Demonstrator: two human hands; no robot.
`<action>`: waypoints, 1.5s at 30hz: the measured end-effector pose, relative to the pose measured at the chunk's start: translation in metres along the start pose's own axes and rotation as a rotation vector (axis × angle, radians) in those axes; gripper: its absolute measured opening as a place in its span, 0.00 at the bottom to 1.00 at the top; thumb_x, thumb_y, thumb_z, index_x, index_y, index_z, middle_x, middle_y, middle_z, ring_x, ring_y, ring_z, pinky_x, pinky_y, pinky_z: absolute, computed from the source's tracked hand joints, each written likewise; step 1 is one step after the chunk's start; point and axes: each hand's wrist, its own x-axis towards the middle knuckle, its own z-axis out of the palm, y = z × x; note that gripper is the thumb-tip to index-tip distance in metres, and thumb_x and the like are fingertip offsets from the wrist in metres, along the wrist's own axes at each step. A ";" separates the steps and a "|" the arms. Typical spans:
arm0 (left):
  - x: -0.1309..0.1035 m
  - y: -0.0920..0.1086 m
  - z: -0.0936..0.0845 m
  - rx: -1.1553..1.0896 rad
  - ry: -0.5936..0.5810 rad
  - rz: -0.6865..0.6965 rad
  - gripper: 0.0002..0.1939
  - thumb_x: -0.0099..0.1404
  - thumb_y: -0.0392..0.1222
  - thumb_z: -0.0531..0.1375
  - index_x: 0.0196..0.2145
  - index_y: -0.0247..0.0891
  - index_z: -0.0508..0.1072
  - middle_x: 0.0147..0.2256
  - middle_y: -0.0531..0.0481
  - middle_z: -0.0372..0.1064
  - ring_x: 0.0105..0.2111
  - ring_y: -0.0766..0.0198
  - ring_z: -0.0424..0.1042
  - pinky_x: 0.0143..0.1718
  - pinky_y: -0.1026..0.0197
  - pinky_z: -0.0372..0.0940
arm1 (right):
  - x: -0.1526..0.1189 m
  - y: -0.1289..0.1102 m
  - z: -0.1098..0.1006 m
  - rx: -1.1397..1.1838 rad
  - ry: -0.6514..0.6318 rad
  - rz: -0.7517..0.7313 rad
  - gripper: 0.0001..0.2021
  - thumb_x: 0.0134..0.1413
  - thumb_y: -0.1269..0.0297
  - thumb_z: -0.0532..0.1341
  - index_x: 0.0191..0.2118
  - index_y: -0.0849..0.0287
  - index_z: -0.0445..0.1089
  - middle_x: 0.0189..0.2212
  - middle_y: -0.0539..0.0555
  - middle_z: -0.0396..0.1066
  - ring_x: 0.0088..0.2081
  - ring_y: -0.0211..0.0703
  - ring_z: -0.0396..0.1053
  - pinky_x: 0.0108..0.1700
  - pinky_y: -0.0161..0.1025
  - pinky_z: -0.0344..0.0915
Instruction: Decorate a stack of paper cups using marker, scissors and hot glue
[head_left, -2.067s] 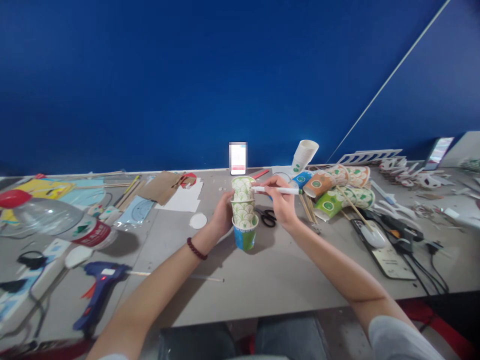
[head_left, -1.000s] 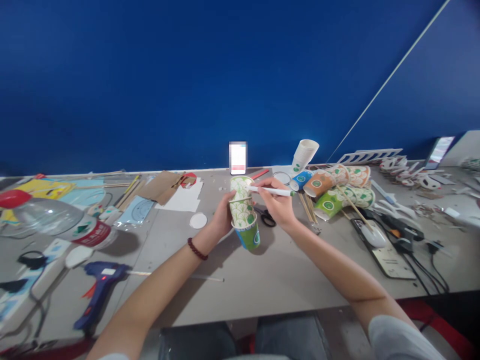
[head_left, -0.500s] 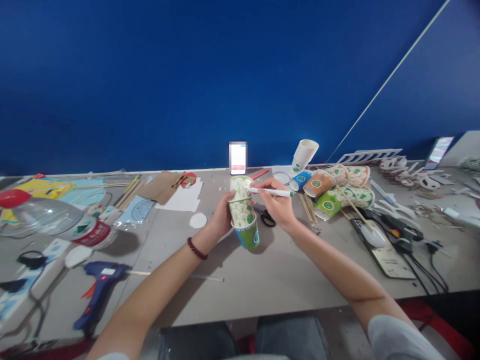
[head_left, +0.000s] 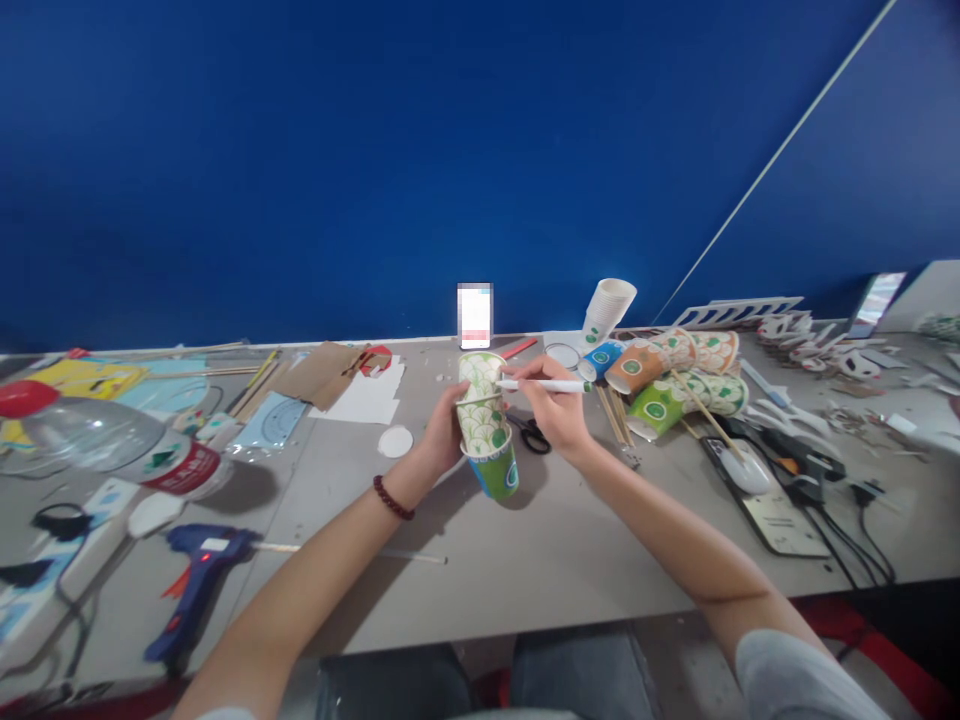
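My left hand is wrapped round the side of a column of joined paper cups, printed with green scale patterns and ending in a blue-green cup at the near end. Between the fingers of my right hand is a white marker pen with a green end. Its tip points left and meets or nearly meets the upper cup; I cannot tell whether it touches. Black-handled scissors lie just below my right hand. A white paper disc rests left of the cups.
Against the blue wall stands a phone. To the right are a stack of white cups, joined patterned cups and a mouse. A glue gun, a large bottle and a power strip occupy the left.
Hardly anything differs. Both hands keep the same hold on the cups and the marker pen, and the whole view has shifted very slightly.
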 end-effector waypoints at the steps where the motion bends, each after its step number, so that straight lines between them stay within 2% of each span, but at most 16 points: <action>1: 0.000 0.000 0.000 -0.007 0.000 0.000 0.20 0.57 0.49 0.56 0.39 0.29 0.75 0.31 0.40 0.76 0.30 0.55 0.75 0.38 0.54 0.67 | 0.000 0.000 0.000 -0.010 0.005 -0.001 0.03 0.52 0.68 0.58 0.28 0.56 0.67 0.30 0.51 0.74 0.39 0.47 0.75 0.41 0.43 0.69; 3: 0.000 0.000 0.000 -0.014 -0.004 0.003 0.20 0.57 0.49 0.56 0.39 0.29 0.74 0.31 0.41 0.76 0.30 0.55 0.75 0.37 0.55 0.67 | -0.001 0.001 0.001 -0.028 0.016 0.008 0.02 0.53 0.66 0.59 0.30 0.56 0.68 0.32 0.52 0.74 0.37 0.45 0.74 0.39 0.42 0.70; 8: -0.001 -0.001 0.000 -0.002 -0.035 0.006 0.21 0.57 0.50 0.56 0.39 0.30 0.74 0.30 0.41 0.76 0.29 0.55 0.74 0.37 0.54 0.67 | -0.001 0.000 0.003 -0.028 0.015 0.034 0.03 0.54 0.63 0.59 0.33 0.55 0.68 0.32 0.52 0.74 0.35 0.43 0.74 0.35 0.40 0.71; 19: 0.000 -0.001 -0.001 -0.015 -0.044 0.015 0.21 0.57 0.50 0.57 0.40 0.30 0.74 0.31 0.41 0.76 0.31 0.54 0.75 0.38 0.54 0.67 | -0.001 -0.004 0.002 -0.059 0.007 0.031 0.01 0.51 0.67 0.59 0.31 0.56 0.68 0.35 0.53 0.76 0.38 0.45 0.74 0.38 0.42 0.71; 25: 0.001 -0.001 -0.002 -0.013 -0.032 0.009 0.21 0.57 0.50 0.56 0.41 0.30 0.74 0.32 0.41 0.76 0.33 0.53 0.75 0.40 0.53 0.67 | -0.002 -0.002 0.002 -0.016 -0.001 0.017 0.03 0.49 0.70 0.58 0.28 0.55 0.67 0.27 0.51 0.73 0.44 0.51 0.74 0.40 0.43 0.70; 29: 0.001 -0.001 -0.002 -0.012 -0.028 0.000 0.21 0.57 0.50 0.56 0.40 0.30 0.74 0.32 0.40 0.76 0.33 0.52 0.75 0.40 0.52 0.67 | -0.001 -0.001 0.001 -0.001 -0.007 0.011 0.04 0.49 0.70 0.57 0.28 0.55 0.67 0.26 0.50 0.72 0.44 0.51 0.74 0.41 0.43 0.69; 37: -0.003 0.002 0.003 -0.007 -0.014 0.004 0.20 0.56 0.50 0.57 0.38 0.29 0.74 0.30 0.40 0.76 0.34 0.51 0.75 0.39 0.53 0.68 | -0.001 0.000 -0.001 -0.011 0.029 -0.005 0.01 0.53 0.66 0.58 0.32 0.54 0.67 0.34 0.52 0.75 0.40 0.45 0.74 0.43 0.43 0.69; 41: -0.004 0.002 0.003 -0.009 -0.011 0.009 0.20 0.57 0.49 0.56 0.39 0.30 0.74 0.30 0.41 0.76 0.31 0.54 0.75 0.38 0.53 0.68 | -0.002 0.005 -0.002 -0.012 0.028 0.004 0.01 0.53 0.66 0.58 0.33 0.54 0.67 0.35 0.52 0.75 0.40 0.46 0.74 0.43 0.45 0.69; 45: -0.003 0.001 0.002 -0.011 -0.029 0.007 0.21 0.57 0.50 0.56 0.39 0.30 0.74 0.31 0.40 0.76 0.34 0.52 0.75 0.39 0.53 0.67 | -0.002 0.006 -0.001 -0.008 0.031 0.001 0.02 0.53 0.67 0.58 0.32 0.54 0.68 0.35 0.52 0.75 0.40 0.46 0.74 0.43 0.45 0.70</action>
